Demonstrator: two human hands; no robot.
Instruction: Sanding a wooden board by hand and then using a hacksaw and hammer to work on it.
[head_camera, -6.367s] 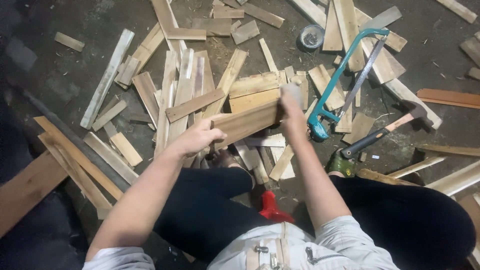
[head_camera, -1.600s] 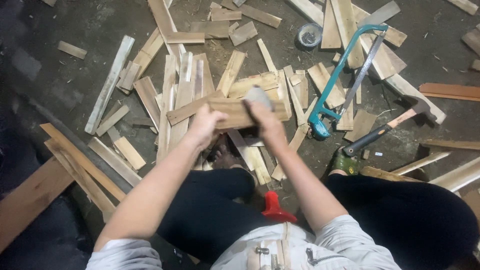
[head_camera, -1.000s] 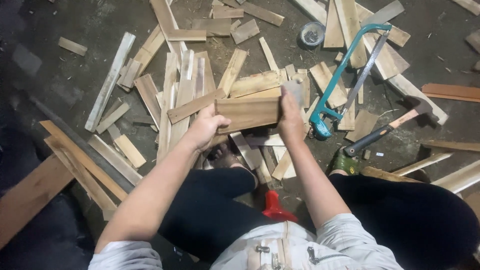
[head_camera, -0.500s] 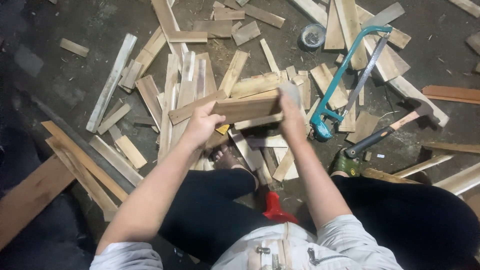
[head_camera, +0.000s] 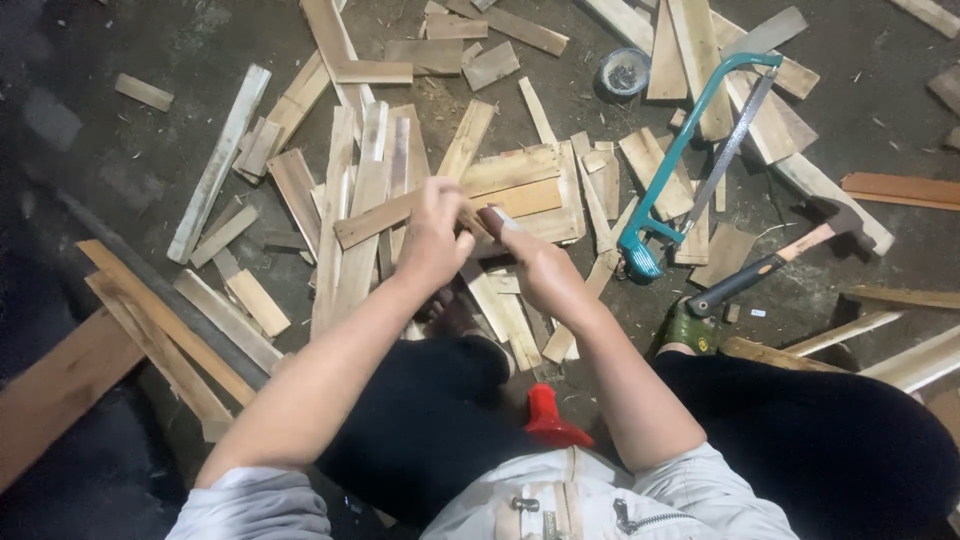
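My left hand (head_camera: 432, 240) and my right hand (head_camera: 528, 262) meet above my knees, fingers closed around a short piece of wood (head_camera: 484, 222). Only its brown end shows between the fingers; the remainder is hidden. Directly beneath the hands lies a flat panel of joined light boards (head_camera: 520, 185) on the dark floor, with long wooden slats (head_camera: 350, 220) spread to its left. I sit with my legs in black trousers.
A teal-framed hacksaw (head_camera: 700, 140) lies right of the hands, a hammer (head_camera: 775, 265) with a wooden handle beside it. A small round tin (head_camera: 625, 72) sits at the top. Scrap wood covers the floor; long planks (head_camera: 150, 330) lie left. A red object (head_camera: 548, 420) sits between my legs.
The wide board I held flat with hands apart is no longer seen broadside. My hands have come together at the middle, and only a small end of wood shows between them.
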